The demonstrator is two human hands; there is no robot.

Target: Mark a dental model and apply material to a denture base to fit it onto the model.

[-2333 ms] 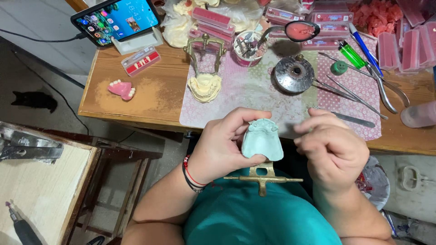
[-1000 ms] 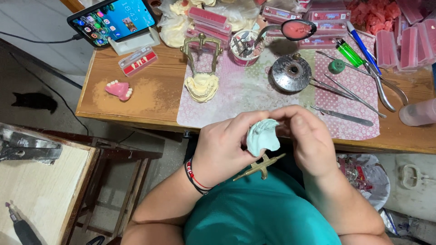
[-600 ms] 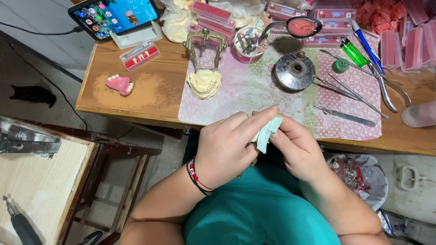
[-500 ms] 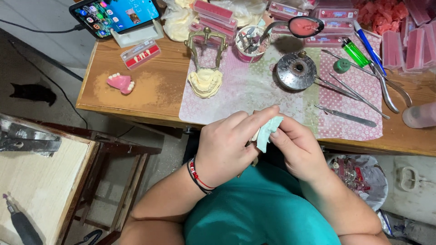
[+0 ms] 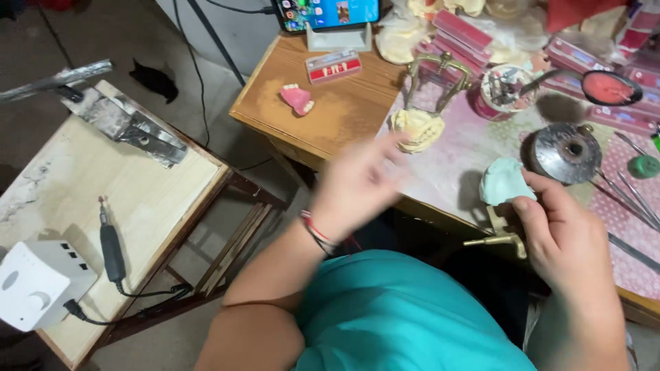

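The left hand (image 5: 361, 182) is blurred, fingers spread loosely and holding nothing, wrist bent. The right hand (image 5: 567, 237), off to its right, pinches with thumb and fingertips.

looks like a small dental lab workshop: wooden bench (image 5: 330, 117) with plaster jaw casts (image 5: 417, 128), a brass articulator (image 5: 438, 75), pink wax strips (image 5: 460, 31), metal hand tools (image 5: 629, 199), and a motor handpiece (image 5: 110, 244) beside it.

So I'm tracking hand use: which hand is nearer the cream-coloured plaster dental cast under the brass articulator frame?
Left. The left hand hovers just beside the plaster cast; the right hand is farther off, holding the pale green cast.
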